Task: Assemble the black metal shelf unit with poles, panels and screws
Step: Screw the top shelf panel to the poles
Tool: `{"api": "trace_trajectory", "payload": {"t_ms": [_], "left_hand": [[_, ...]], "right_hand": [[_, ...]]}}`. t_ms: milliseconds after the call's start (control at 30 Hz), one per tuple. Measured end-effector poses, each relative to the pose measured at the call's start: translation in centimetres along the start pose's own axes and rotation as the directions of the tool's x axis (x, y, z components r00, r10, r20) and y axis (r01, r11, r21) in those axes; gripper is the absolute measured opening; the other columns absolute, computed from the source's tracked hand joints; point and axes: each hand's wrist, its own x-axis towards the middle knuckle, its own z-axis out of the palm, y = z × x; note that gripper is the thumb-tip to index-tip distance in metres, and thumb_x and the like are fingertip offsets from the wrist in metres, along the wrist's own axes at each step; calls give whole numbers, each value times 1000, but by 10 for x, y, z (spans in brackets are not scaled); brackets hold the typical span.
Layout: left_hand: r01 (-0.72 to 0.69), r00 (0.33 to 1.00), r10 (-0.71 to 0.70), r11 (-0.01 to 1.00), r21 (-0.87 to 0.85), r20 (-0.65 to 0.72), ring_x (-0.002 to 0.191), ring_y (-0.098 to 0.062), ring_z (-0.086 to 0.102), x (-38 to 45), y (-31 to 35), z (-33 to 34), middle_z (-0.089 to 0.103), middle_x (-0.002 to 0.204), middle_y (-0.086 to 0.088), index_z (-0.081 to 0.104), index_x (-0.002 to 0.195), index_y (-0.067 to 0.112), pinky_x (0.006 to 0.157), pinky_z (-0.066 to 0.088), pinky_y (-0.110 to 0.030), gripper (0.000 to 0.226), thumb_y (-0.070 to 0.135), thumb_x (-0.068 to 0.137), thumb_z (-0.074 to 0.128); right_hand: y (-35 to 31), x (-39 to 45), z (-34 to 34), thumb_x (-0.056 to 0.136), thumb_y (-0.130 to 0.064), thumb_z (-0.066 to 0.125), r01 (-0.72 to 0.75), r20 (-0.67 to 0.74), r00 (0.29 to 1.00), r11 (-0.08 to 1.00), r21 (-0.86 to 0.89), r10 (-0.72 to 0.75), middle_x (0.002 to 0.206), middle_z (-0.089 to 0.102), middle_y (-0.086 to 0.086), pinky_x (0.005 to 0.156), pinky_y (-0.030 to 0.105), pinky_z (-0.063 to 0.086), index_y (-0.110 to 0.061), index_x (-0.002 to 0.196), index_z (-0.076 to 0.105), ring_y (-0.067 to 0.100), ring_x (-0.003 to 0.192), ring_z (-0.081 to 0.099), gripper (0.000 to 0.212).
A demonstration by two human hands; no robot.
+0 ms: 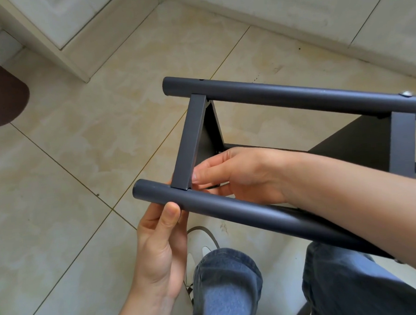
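**Both hands on the near pole and end panel**

Your left hand grips the near pole from below close to its open end, thumb laid against the tube's side and the fingers wrapped out of sight behind it. Your right hand reaches across from the right, its fingertips pinched together at the inner face of the end panel, right where the panel meets that pole — whether they hold a screw you cannot tell from here.

The panel spans 2 dark grey poles; the far pole runs parallel to the near one, and a silver screw head shows on it near the right edge. Just below that screw a 2nd panel crosses between the poles. The whole frame lies tilted on its side, above your knees in blue jeans. Beige floor tiles lie beneath — a dark brown mat sits at the left edge.
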Motion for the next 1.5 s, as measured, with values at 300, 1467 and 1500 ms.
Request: {"api": "trace_trajectory", "payload": {"t_ms": [300,1467,1500], "left_hand": [[3,1000,-3,1000,4,-4,101,-14,72,1,1,0,77,104,0,81,98,24,88,54,-21,52,52,56,93],[13,1000,-13,1000,-6,-19,103,-16,72,2,1,-1,77,106,-1,81,99,24,90,53,-22,56,52,52,95],[11,1000,-11,1000,-4,-10,103,-15,72,2,1,-1,77,105,-1,81,99,25,90,53,-22,55,52,53,94]], "right_hand": [[-1,1,0,91,-13,66,-5,3,1000,1000,7,5,69,68,0,54,15,51,-11,86,70,5,53,62,7],[-3,2,3,96,-21,62,-73,-2,997,996,-41,73,76,64,2,71,24,52,-9,100,70,12,70,59,15],[-3,2,3,96,-20,62,-76,-6,997,996,-38,75,74,64,1,70,23,52,-9,100,70,12,69,59,14]]}}
